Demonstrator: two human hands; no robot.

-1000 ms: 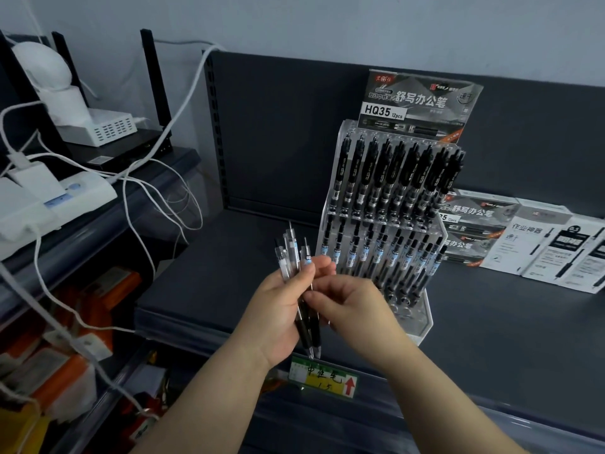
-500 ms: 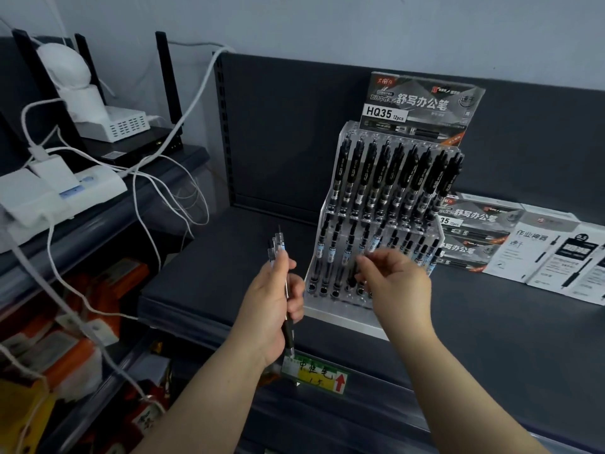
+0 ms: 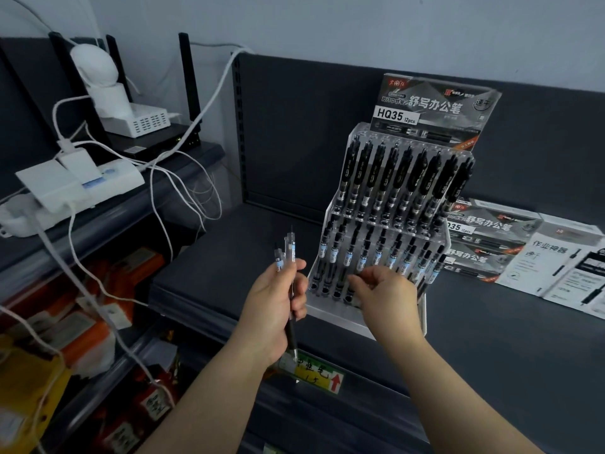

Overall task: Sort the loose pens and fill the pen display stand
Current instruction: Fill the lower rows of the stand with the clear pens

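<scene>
left hand [image 3: 273, 304]: fingers curled (thumb up) | right hand [image 3: 388, 294]: fingers bent

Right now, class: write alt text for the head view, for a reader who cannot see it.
A person's left hand grips a bunch of loose pens upright while the right hand reaches to the lower row of a clear pen display stand. The stand sits on a dark shelf, with pen boxes to its right.
</scene>
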